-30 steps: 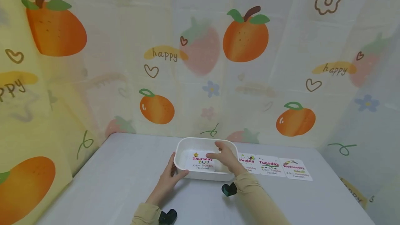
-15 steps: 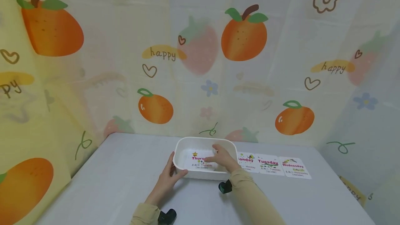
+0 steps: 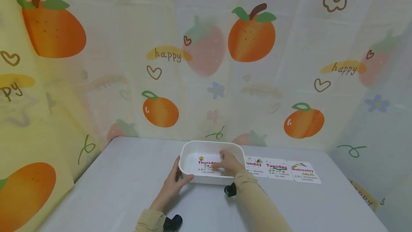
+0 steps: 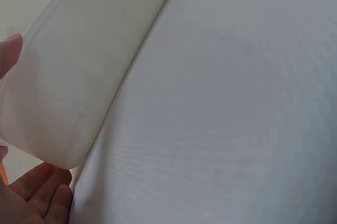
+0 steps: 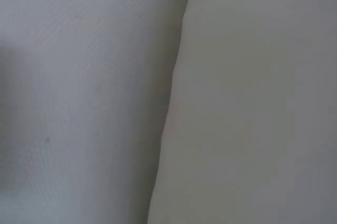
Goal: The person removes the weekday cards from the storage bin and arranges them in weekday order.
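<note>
**Operator:** State of both hands?

**Supervisor:** The left hand [image 3: 173, 182] grips the left end of the white, rectangular, round-cornered plastic tray [image 3: 206, 179], thumb towards the front wall. The right hand [image 3: 229, 162] is inside the tray, thumb and forefinger apart. Whether it pinches anything cannot be told; the right wrist view shows no fingertips.

**Operator:** Location of the workpiece?

**Supervisor:** The white card with magenta "Thursday" lettering [image 3: 204, 170] lies in the tray, its right part under or beside the right hand.

**Operator:** Likely faults?

**Supervisor:** Three, in my judgement. First, slipping: a thin card flat on a smooth floor offers little edge to the fingertips. Second, bending: pushing the card against a wall could buckle it. Third, disturbed alignment: the white "Monday" card [image 3: 255, 168] is partly hidden by the tray's right end; contact is unclear. A rightward slide could shove it into the white "Tuesday" card [image 3: 277, 169].

**Operator:** Preventive measure?

**Supervisor:** Maintain the left-hand grip. If it loosens, right-hand pressure could shift the tray.
</note>
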A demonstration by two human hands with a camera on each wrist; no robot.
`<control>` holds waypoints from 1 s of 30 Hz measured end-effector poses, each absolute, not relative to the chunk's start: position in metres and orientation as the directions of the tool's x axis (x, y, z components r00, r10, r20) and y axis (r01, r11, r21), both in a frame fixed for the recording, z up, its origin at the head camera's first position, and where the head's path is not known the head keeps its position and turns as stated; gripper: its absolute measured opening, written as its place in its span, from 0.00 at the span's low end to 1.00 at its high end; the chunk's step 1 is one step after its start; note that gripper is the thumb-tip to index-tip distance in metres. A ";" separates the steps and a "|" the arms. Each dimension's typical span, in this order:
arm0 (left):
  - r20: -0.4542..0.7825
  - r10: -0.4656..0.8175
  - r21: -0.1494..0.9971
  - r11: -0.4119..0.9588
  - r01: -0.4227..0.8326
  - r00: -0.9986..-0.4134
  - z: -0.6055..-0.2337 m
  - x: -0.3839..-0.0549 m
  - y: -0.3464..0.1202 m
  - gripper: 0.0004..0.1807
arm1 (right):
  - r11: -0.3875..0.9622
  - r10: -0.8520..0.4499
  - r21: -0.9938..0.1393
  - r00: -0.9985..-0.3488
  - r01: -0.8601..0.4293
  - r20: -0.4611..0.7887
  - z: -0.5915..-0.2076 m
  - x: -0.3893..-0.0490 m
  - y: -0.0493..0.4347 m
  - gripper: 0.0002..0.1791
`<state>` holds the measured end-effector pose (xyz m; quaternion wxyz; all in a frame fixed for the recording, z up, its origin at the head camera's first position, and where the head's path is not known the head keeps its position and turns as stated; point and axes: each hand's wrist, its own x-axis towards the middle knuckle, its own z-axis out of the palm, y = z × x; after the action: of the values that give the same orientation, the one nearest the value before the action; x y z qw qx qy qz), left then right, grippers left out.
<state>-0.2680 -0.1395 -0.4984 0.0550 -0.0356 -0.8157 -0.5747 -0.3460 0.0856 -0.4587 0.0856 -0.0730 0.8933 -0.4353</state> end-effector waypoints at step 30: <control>0.118 -0.005 0.941 0.319 0.111 -0.993 -0.499 -0.268 -0.140 0.50 | 0.795 -0.211 -0.596 -0.972 -0.111 -0.101 -0.460 -0.347 0.084 0.47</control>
<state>-0.2675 -0.1396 -0.4991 0.0496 -0.0326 -0.8107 -0.5825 -0.3470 0.0839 -0.4603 0.0816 -0.0854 0.9440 -0.3082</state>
